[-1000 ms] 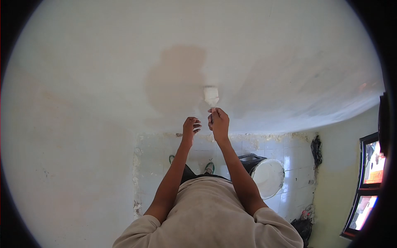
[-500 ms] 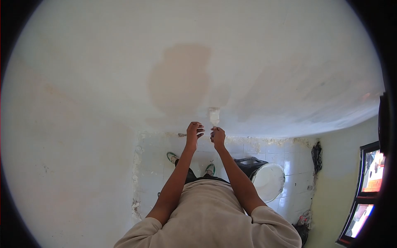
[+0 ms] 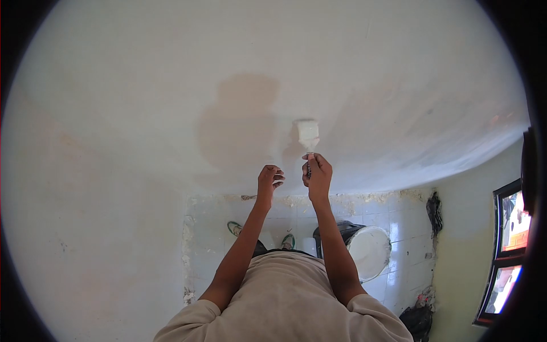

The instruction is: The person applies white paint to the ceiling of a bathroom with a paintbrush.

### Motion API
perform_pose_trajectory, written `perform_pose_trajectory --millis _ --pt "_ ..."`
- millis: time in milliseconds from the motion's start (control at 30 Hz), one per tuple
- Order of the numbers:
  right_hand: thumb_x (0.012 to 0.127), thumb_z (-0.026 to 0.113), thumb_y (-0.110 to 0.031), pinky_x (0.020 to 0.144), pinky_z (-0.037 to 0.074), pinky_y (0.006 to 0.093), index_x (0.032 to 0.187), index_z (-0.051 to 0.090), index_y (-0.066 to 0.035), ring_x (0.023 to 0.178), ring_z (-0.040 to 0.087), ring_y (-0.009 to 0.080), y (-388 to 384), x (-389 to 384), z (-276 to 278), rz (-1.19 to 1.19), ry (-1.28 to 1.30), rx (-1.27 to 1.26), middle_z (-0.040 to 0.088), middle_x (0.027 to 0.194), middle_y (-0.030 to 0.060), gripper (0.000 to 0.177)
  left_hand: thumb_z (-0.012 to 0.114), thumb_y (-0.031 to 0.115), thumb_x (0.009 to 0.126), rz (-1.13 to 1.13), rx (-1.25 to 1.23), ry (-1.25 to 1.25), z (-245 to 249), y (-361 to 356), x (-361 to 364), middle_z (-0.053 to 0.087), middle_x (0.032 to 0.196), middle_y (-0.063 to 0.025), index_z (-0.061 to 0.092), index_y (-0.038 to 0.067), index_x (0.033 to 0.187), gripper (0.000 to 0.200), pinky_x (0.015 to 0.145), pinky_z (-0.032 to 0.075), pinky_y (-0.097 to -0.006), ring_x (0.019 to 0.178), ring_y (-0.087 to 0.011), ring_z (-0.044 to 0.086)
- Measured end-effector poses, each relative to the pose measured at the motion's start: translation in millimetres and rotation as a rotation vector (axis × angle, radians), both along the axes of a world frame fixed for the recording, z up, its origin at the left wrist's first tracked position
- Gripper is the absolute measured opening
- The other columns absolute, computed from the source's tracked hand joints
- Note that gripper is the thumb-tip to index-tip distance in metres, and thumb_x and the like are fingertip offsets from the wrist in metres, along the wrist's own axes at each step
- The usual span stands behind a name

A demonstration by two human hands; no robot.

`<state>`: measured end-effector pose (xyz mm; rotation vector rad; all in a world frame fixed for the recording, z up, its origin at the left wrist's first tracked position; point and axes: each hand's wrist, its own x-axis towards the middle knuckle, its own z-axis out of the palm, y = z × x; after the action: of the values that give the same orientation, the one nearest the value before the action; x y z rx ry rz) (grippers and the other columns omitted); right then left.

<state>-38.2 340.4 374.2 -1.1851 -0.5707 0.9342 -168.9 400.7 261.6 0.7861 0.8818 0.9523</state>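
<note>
My right hand (image 3: 317,174) is closed around the handle of a paintbrush (image 3: 308,135). The brush head points up against the pale wall (image 3: 353,62), and its broad bristle end is coated white. To the left, my left hand (image 3: 270,181) hovers near the wall with loosely bent fingers, some of them apart. I see nothing held in it. Darker shadow patches fall on the wall to the left of the brush.
A large white bucket (image 3: 370,253) stands on the tiled floor to my right, beside a black container (image 3: 345,229). A second small brush (image 3: 248,197) lies by the wall's foot. Black plastic (image 3: 434,214) hangs near the right corner, by a window (image 3: 508,251).
My right hand has moved up and right with the paintbrush, which now sits higher on the wall. The left hand has stayed nearly where it was.
</note>
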Motion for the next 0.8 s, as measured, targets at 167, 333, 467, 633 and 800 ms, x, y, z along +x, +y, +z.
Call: perform_pose_trajectory --millis 167,333,467,633,800 --pt "0.098 0.048 -0.018 0.038 0.027 0.0224 0.088 0.058 0.0 0.041 0.037 0.0046 -5.3 2.4 -2.1 -0.029 -0.025 0.067 0.045 0.055 -0.0005 0.023 0.05 0.024 0.096 0.028 0.049 -0.024 16.5 -4.6 6.5 0.059 0.087 -0.0014 0.054 0.012 0.094 0.012 0.073 0.047 -0.0301 0.08 -0.0132 0.06" --pt "0.099 0.048 -0.021 0.036 0.029 0.0238 0.084 0.057 -0.002 0.039 0.039 0.0069 21.1 13.8 -167.3 -0.079 -0.222 -0.081 0.044 0.053 0.0006 0.026 0.052 0.026 0.095 0.056 -0.044 0.003 -7.7 -17.3 7.9 0.06 0.087 -0.002 0.054 0.012 0.094 0.013 0.072 0.048 -0.0298 0.079 -0.0135 0.06" --pt "0.097 0.052 -0.023 0.034 0.028 0.0256 0.082 0.059 0.0 0.037 0.04 0.0095 8.6 16.7 -232.4 0.02 -0.001 -0.441 0.047 0.053 0.0021 0.028 0.054 0.027 0.094 0.049 -0.063 0.035 -14.5 -27.2 2.1 0.061 0.087 -0.0021 0.055 0.012 0.095 0.014 0.07 0.048 -0.0292 0.078 -0.0131 0.061" --pt "0.096 0.054 -0.022 0.033 0.026 0.0255 0.082 0.059 0.002 0.035 0.038 0.0097 2.6 23.4 -191.9 0.0 0.046 -0.458 0.047 0.054 0.0031 0.029 0.053 0.026 0.095 0.045 -0.042 0.053 -15.6 -20.5 1.7 0.061 0.087 -0.0017 0.055 0.013 0.095 0.014 0.071 0.048 -0.0292 0.078 -0.013 0.061" --pt "0.098 0.05 -0.02 0.034 0.028 0.025 0.084 0.06 0.003 0.038 0.041 0.008 11.1 26.7 -26.2 0.087 -0.033 -0.152 0.047 0.053 0.002 0.028 0.052 0.025 0.095 0.029 -0.011 0.026 1.3 -18.9 13.2 0.06 0.087 -0.0014 0.054 0.012 0.095 0.013 0.072 0.047 -0.0291 0.078 -0.013 0.06"
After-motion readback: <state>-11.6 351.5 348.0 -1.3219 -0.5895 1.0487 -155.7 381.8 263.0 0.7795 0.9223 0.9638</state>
